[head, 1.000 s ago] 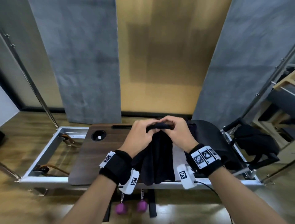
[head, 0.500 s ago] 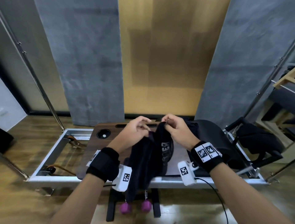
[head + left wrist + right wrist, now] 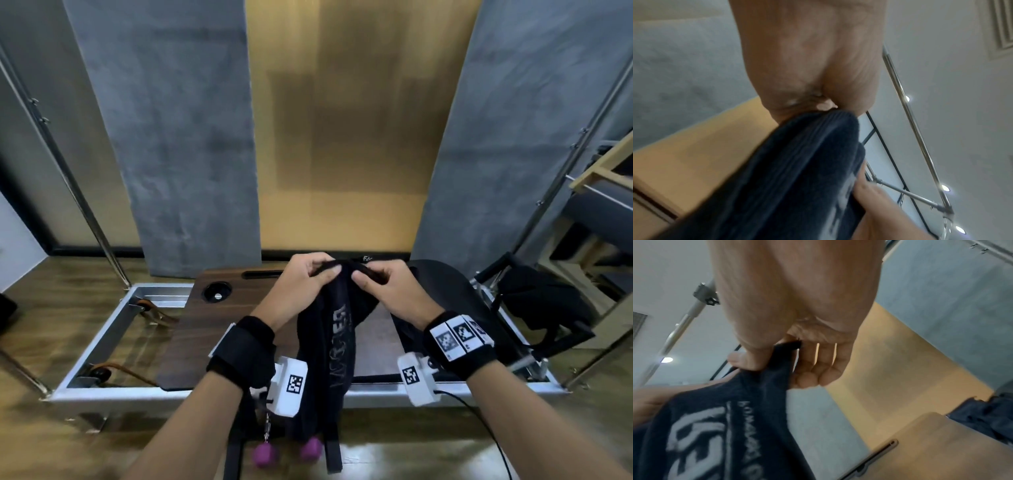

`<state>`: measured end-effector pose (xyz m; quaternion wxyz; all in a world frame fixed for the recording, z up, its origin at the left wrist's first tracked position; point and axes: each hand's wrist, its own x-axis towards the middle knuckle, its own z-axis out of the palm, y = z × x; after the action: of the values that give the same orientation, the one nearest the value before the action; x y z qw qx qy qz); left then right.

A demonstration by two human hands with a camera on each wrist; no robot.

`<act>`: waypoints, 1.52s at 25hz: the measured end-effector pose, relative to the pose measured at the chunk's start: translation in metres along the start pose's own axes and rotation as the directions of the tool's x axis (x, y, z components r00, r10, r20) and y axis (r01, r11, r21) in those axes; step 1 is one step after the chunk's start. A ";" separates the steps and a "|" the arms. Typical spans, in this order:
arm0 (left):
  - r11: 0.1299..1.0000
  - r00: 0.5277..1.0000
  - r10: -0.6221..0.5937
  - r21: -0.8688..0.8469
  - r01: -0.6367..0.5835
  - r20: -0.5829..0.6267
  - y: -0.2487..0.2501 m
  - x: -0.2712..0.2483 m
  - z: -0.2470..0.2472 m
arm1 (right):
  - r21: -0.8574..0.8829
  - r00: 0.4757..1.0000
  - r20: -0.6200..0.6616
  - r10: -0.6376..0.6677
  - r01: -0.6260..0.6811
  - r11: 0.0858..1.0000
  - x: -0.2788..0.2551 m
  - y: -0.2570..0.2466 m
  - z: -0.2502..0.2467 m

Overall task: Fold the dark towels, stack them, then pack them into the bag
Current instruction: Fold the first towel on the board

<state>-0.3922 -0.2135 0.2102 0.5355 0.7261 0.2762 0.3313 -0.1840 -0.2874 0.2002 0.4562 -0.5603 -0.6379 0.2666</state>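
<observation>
— So how will that dark towel (image 3: 337, 339) behave?

— Soft and limp, I'd judge. It hangs straight down from both hands in loose vertical folds, so it keeps no shape of its own. It looks light enough for fingertip pinches, and terry pile shouldn't slip.

— Where are the hands on it?

— At its top edge. The left hand (image 3: 303, 286) has its fingers and thumb curled round one bunched part of the hem; the right hand (image 3: 388, 291), just beside it, pinches the hem between thumb and forefinger, the other fingers loosely bent. The cloth drops below both wrists, in front of the dark wooden surface (image 3: 219, 329).

— Better holds?

— The two top corners, I'd say, so it spreads flat rather than staying bunched.

— And its look?

— Near-black navy, ribbed near the hem, with pale grey woven lettering running down it; I can't read it. More dark cloth (image 3: 537, 301) lies off beyond the right hand.
</observation>
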 end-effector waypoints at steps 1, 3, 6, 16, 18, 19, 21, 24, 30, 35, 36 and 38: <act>0.997 0.999 -0.011 -0.070 0.008 -0.044 0.001 -0.001 -0.003 | -0.001 0.999 0.037 0.023 -0.023 1.000 -0.006 0.005 -0.001; 0.981 0.995 -0.077 -0.183 0.065 -0.063 0.002 -0.004 -0.012 | 0.068 0.997 0.057 0.052 -0.056 0.996 -0.015 0.007 -0.003; 0.984 0.984 -0.154 -0.073 0.161 0.089 0.008 -0.012 -0.011 | 0.181 0.998 0.058 -0.024 0.013 0.983 -0.011 -0.004 0.002; 0.926 0.963 0.226 0.338 -0.167 -0.144 -0.003 -0.015 -0.008 | 0.019 0.997 0.056 -0.055 0.054 0.998 -0.001 -0.005 0.026; 0.907 0.927 0.292 0.376 -0.190 -0.235 -0.005 -0.016 -0.017 | -0.016 0.987 0.159 -0.016 0.019 1.000 -0.008 0.007 0.022; 0.905 0.909 0.311 0.379 -0.194 -0.277 -0.007 -0.017 -0.023 | -0.078 0.979 0.202 0.020 -0.004 0.997 -0.013 0.015 0.018; 0.906 0.868 0.332 0.382 -0.184 -0.370 -0.012 -0.020 -0.039 | -0.234 0.969 0.219 0.113 -0.060 0.970 -0.024 0.035 0.007; 0.894 0.826 0.353 0.419 -0.159 -0.439 -0.028 -0.029 -0.062 | -0.416 0.967 0.177 0.182 -0.094 0.904 -0.036 0.053 -0.013; 0.895 0.743 0.346 0.439 -0.078 -0.573 -0.055 -0.039 -0.098 | -0.417 0.995 -0.081 0.062 -0.091 0.904 -0.034 0.053 -0.037; 0.889 0.690 0.329 0.458 0.004 -0.645 -0.065 -0.045 -0.116 | -0.087 0.927 -0.372 0.040 -0.078 0.993 -0.030 0.047 -0.030; 0.890 0.682 0.322 0.456 0.019 -0.656 -0.067 -0.046 -0.119 | -0.048 0.918 -0.394 0.045 -0.069 0.996 -0.030 0.046 -0.030; 0.896 0.687 0.303 0.443 0.032 -0.661 -0.070 -0.047 -0.125 | 0.008 0.905 -0.420 0.075 -0.079 0.997 -0.026 0.049 -0.028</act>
<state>-0.5215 -0.1555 0.1601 0.1893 0.6557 0.4709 0.5590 -0.1372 -0.3062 0.1639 0.5692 -0.6312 -0.5037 0.1548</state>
